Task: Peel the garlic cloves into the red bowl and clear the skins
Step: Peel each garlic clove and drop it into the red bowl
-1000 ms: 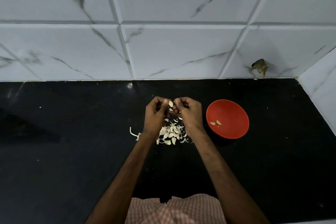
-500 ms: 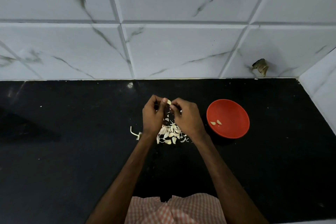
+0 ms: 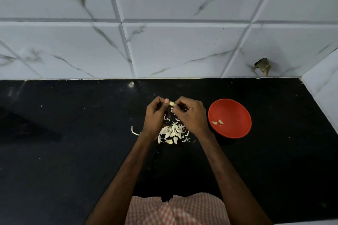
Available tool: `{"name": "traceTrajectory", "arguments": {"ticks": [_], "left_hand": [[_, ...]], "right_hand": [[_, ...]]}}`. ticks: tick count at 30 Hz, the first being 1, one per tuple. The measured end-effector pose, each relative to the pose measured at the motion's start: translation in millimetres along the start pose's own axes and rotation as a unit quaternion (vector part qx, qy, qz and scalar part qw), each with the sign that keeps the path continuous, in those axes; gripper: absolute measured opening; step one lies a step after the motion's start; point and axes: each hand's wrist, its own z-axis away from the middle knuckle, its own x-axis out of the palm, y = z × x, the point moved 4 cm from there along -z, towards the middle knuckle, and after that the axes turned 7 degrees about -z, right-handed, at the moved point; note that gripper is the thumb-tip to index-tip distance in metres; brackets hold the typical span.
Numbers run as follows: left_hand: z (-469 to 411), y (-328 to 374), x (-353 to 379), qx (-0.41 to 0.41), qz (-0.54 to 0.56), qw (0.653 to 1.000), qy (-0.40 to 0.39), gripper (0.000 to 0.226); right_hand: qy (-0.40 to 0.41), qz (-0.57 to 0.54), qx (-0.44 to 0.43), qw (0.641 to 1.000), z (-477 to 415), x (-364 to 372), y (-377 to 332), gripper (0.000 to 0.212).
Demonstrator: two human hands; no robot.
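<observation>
Head view, both forearms enter from the bottom edge and converge above the middle of the desk (image 3: 73, 151).

Left hand (image 3: 155, 115): fingers curled, thumb up, thumb tip and forefinger pinching one garlic clove (image 3: 171, 103) at its left end. Back of the hand faces the camera.

Right hand (image 3: 192, 115): fingers curled inward, fingertips meeting the right end of the same clove. Both hands are closed on it, knuckles near each other, and the clove is held just above the desk surface. Whether skin remains on it cannot be told; it is too small.

Pile (image 3: 172, 133): unpeeled cloves mixed with loose skins, lying on the desk directly below and between the wrists. Cloves are pale cream, teardrop-shaped and plump. Skins are thin, papery, curled flakes, whiter than the cloves. One curved strip of stem or skin (image 3: 134, 132) lies apart, just left of the left wrist.

Red bowl (image 3: 236, 113): round, shallow, smooth matte plastic by its look, standing on the desk just right of the right hand. Two peeled cloves (image 3: 217, 122) lie inside near its left wall, yellowish and glossy, touching or nearly so.

Desk surface: black, polished stone, faint reflections, scattered pale specks.

Wall (image 3: 182, 47): large white tiles, grey marble veining, bevelled joints. Small brown irregular patch (image 3: 263, 65) low on the right tile; nature unclear.

Checked orange-and-white cloth (image 3: 175, 210) at the bottom edge.
</observation>
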Motion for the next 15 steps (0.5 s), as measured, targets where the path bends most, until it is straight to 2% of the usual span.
{"name": "traceTrajectory", "arguments": {"ticks": [11, 15], "left_hand": [[2, -8, 11, -0.118, 0.123, 0.984, -0.059, 0.022], [2, -7, 14, -0.129, 0.145, 0.979, -0.065, 0.024]], "right_hand": [[0.005, -0.181, 0.059, 0.982, -2, 6, 2, 0.023], [-0.004, -0.228, 0.092, 0.969, -3, 8, 6, 0.016]]}}
